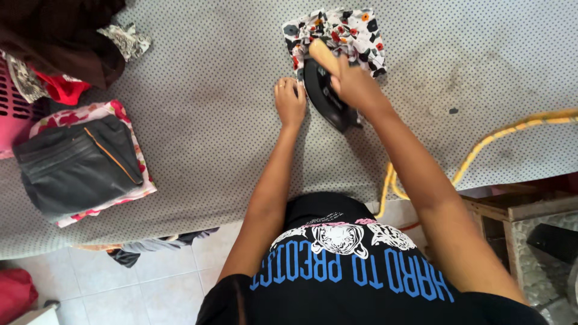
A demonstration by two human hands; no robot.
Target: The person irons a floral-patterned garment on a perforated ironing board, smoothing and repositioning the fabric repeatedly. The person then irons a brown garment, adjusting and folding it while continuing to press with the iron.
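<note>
My right hand (355,81) grips the black iron's (328,96) wooden handle over the folded floral cloth (352,30). My left hand (290,101) rests open and flat on the dotted ironing pad (211,90), beside the iron. Folded dark clothes (78,162) lie far left.

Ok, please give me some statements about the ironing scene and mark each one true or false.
1. The right hand grips the black iron by its wooden handle. True.
2. The iron rests on a plain blue towel. False: it rests on a floral patterned cloth.
3. The left hand lies flat on the dotted ironing cover beside the iron. True.
4. The folded dark garment lies at the right. False: it lies at the left.
5. A yellow cord runs at the right. True.
</note>
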